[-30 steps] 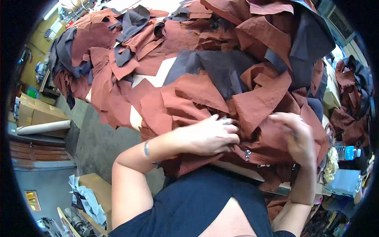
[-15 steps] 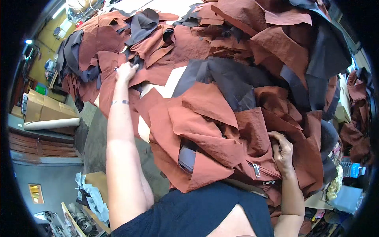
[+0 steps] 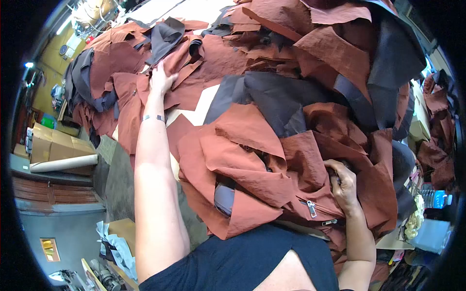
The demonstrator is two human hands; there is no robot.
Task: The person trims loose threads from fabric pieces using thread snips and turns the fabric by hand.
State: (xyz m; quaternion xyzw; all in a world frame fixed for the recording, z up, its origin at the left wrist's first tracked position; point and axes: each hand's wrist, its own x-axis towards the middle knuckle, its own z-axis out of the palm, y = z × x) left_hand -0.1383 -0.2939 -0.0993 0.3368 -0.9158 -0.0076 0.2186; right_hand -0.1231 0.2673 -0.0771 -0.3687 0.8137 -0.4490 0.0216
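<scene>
My left hand [image 3: 161, 80] reaches out to the upper left of the pile, its fingers apart on the rust-brown fabric [image 3: 213, 60] beside a folded dark piece [image 3: 166, 39]. Near my body, my right hand [image 3: 343, 184] is closed, with its fingers curled at the rust-brown cloth; what it grips, if anything, is hidden. Just left of that hand lie a silver zipper pull [image 3: 311, 208] and a second pull [image 3: 329, 222] on the brown cloth. Dark fabric [image 3: 276, 99] lies across the middle of the pile.
Cardboard boxes [image 3: 60, 143] with a white roll [image 3: 64, 163] stand at the left. A water bottle [image 3: 436, 199] and a pale blue container [image 3: 431, 236] are at the right. More brown and dark cloth hangs at the far right.
My left hand has moved from the cloth near my body to the far upper left. My right hand has come down slightly and curled. The near brown pieces now lie spread out differently.
</scene>
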